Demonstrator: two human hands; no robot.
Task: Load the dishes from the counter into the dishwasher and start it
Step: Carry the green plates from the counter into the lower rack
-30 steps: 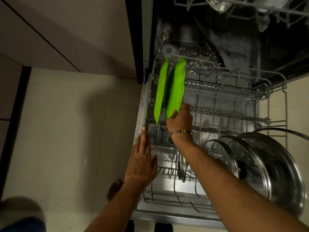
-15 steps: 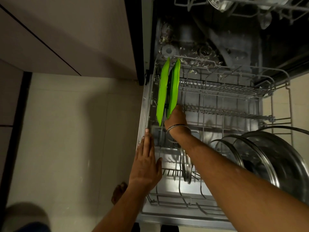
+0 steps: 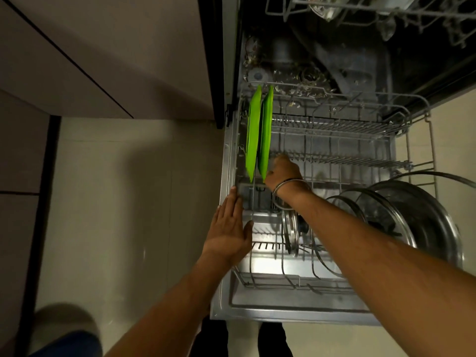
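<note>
Two hands: right hand pinches one of two green plates; left hand spread flat.

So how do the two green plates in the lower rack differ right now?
The left plate stands free in its slot with no hand on it; the right plate has the right hand at its near lower edge. The left plate sits nearest the rack's left wall, the right plate one slot inward. Both are bright green, on edge and close to parallel. The left hand lies flat on the rack's left rim.
</note>
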